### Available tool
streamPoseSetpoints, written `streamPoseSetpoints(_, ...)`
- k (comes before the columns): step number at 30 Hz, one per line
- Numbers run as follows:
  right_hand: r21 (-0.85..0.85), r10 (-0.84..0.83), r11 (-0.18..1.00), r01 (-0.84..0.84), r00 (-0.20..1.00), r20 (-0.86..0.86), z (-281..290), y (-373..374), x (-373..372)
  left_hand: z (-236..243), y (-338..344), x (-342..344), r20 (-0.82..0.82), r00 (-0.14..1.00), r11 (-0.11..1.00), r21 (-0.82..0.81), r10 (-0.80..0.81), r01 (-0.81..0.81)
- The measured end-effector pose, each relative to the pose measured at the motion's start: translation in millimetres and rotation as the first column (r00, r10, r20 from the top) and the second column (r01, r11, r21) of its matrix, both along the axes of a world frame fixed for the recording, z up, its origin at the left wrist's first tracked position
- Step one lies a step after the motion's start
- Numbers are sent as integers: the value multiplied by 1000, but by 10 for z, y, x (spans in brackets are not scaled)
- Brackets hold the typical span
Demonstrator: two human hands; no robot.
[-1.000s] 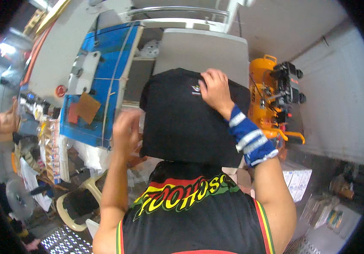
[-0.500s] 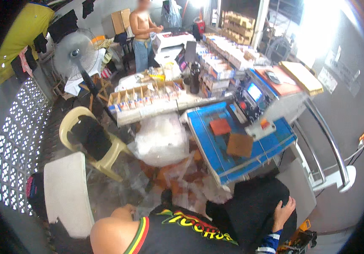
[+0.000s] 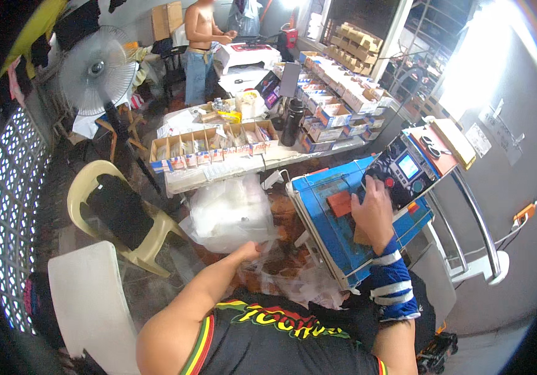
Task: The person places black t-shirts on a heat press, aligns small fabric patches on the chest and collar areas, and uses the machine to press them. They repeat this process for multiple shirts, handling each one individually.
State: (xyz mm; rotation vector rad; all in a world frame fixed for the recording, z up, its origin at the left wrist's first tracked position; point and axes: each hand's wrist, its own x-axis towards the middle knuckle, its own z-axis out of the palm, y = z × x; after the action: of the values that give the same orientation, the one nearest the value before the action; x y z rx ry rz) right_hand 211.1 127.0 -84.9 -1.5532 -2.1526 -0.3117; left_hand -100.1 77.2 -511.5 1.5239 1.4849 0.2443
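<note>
My right hand (image 3: pixel 374 212), with a blue-and-white striped band on the forearm, reaches over a blue-topped press machine (image 3: pixel 309 190). Its fingers are apart, their tips at the near edge of the dark control panel (image 3: pixel 399 172) with a lit screen (image 3: pixel 408 166); whether they touch it I cannot tell. Beside the hand a red-brown pad (image 3: pixel 339 204) lies on the blue top, and another brown pad is mostly hidden under the wrist. My left hand (image 3: pixel 250 251) hangs by a clear plastic bag (image 3: pixel 228 212) full of white stuff; its fingers are turned from view.
Beyond the machine, a table holds a divided cardboard box (image 3: pixel 218 147), a black bottle (image 3: pixel 293 122) and stacked small boxes (image 3: pixel 334 115). Scissors (image 3: pixel 431 147) lie atop the machine. To the left are a cream chair (image 3: pixel 87 187), a fan (image 3: pixel 96 69) and a white panel (image 3: pixel 87 300). Another person (image 3: pixel 199 37) stands behind.
My right hand has left the black cloth at lower right and moved up to the machine's panel. My left hand has reached forward and right, toward the plastic bag. The view has shifted slightly.
</note>
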Motion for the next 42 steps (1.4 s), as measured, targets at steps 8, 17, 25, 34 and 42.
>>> streamPoseSetpoints(8,-154,-203,967,202,979,10,-71,360,-32,-32,-662,312,-66,965,933,-279,-254,227)
streamPoseSetpoints(17,-193,-89,977,94,995,36,-104,285,129,-186,-1076,-119,-238,956,905,-422,-172,57)
streamPoseSetpoints(25,-175,-71,982,68,997,-10,-120,247,143,-110,-1121,122,-187,974,926,-375,-125,47)
streamPoseSetpoints(34,-153,-116,983,100,988,-100,-58,267,67,-268,-88,-485,-254,939,897,-430,-232,105)
streamPoseSetpoints(42,-76,-483,873,481,876,0,-120,420,-283,-570,2549,-686,-511,585,724,-114,-630,680)
